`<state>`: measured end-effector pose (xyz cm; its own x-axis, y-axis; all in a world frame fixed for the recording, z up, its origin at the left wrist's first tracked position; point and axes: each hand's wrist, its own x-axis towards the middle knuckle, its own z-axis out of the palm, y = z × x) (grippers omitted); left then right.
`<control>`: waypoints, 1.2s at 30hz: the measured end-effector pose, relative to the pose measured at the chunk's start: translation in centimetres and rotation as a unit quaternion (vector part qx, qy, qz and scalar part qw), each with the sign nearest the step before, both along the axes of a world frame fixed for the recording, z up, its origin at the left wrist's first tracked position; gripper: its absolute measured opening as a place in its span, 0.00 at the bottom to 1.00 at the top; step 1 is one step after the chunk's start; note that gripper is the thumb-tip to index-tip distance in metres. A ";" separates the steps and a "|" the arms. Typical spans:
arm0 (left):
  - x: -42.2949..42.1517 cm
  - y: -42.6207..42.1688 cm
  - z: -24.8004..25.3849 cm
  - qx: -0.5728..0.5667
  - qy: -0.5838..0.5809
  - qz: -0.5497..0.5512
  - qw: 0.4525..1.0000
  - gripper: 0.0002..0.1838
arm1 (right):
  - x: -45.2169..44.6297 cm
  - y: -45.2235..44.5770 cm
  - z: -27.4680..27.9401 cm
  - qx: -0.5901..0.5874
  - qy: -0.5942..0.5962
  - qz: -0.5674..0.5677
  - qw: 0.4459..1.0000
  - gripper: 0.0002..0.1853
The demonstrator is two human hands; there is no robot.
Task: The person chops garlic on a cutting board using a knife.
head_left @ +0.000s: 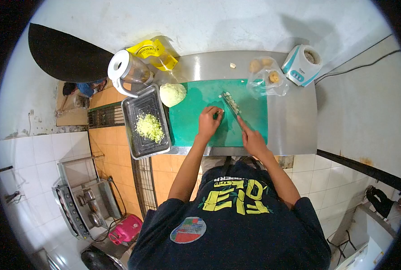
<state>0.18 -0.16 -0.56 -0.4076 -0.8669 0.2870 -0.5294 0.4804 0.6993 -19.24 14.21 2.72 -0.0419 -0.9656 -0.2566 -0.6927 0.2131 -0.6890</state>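
Here's the head camera, looking steeply down from well above the fingers (214,109), which sit near mid-frame with the surface (292,128) spread beneath them! It faces forward too, a wide, bowed view catching the wall (200,27) beyond the fingers and the shirt (245,238) this side of them.

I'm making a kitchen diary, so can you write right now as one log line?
left hand: curled over green board | right hand: gripping knife | pale chopped bits: along knife | cabbage: beside tray
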 end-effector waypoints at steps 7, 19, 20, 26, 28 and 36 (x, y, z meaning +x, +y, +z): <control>-0.1 0.2 0.0 0.021 -0.005 0.008 1.000 0.05 | -0.3 -0.7 -0.1 -0.005 -0.022 0.015 1.000 0.38; -0.5 0.2 0.1 0.036 0.001 0.028 0.999 0.05 | 0.4 1.1 0.5 0.000 0.038 0.029 0.999 0.39; -0.4 0.1 0.0 0.033 0.005 0.026 0.999 0.05 | 0.6 1.1 0.4 0.001 0.050 0.033 0.998 0.40; -0.3 0.1 -0.4 0.021 0.011 0.018 1.000 0.05 | 1.3 1.0 0.1 0.014 0.050 0.036 0.998 0.42; -0.4 0.1 -0.6 0.023 0.015 0.020 0.999 0.05 | 1.8 0.4 -1.0 0.004 0.062 0.033 0.998 0.42; -0.3 -0.2 -0.1 0.030 0.016 0.019 0.999 0.04 | 1.8 0.1 -0.1 0.028 0.057 0.034 0.997 0.43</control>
